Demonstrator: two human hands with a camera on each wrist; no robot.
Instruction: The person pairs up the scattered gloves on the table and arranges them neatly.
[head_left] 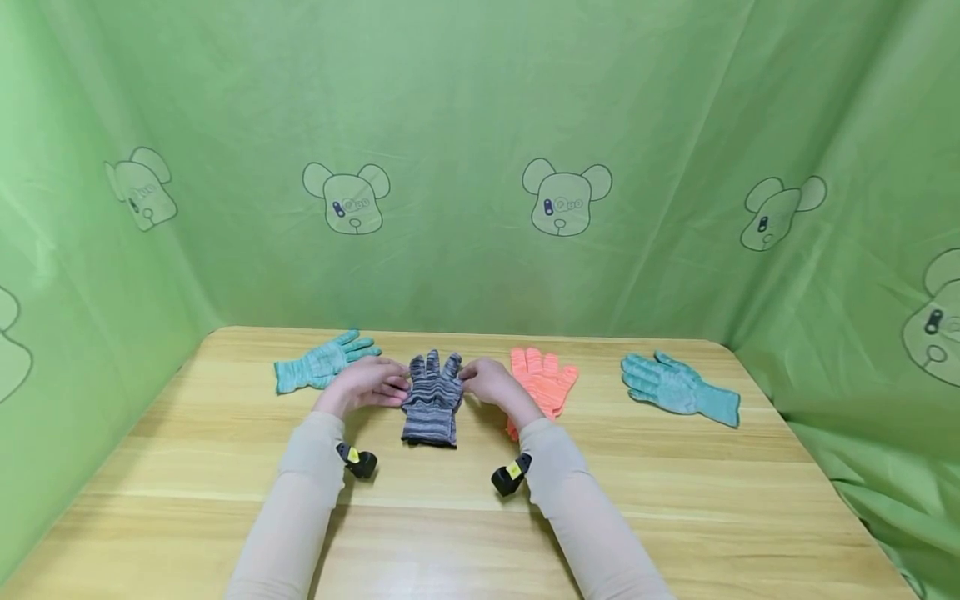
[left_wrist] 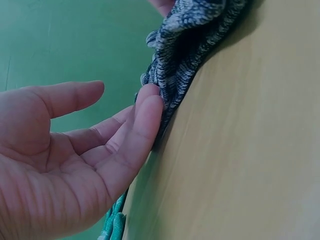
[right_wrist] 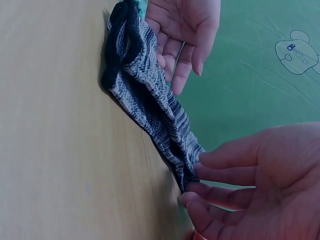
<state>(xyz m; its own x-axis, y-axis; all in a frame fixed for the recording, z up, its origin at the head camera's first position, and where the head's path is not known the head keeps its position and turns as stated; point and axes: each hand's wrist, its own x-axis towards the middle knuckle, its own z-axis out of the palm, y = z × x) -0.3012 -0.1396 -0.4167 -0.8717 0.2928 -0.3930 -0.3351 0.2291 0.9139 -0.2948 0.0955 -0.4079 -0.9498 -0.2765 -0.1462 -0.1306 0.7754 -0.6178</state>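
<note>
A black-and-grey striped knit glove (head_left: 432, 408) lies on the table between the two hands, its fingers toward the back and its cuff toward the front. On its left side is my left hand (head_left: 367, 386); in the left wrist view its fingertips (left_wrist: 150, 102) touch the glove's edge while the thumb stands apart. My right hand (head_left: 492, 383) pinches the opposite edge between thumb and fingers, as the right wrist view shows at the glove's side (right_wrist: 187, 150). The glove's cuff gapes a little in that view.
A teal glove (head_left: 315, 365) lies behind the left hand, and an orange glove (head_left: 543, 383) is partly covered by the right wrist. Another teal glove (head_left: 675, 387) lies farther right. Green curtains (head_left: 465, 275) enclose the wooden table (head_left: 637, 517) at the back and sides.
</note>
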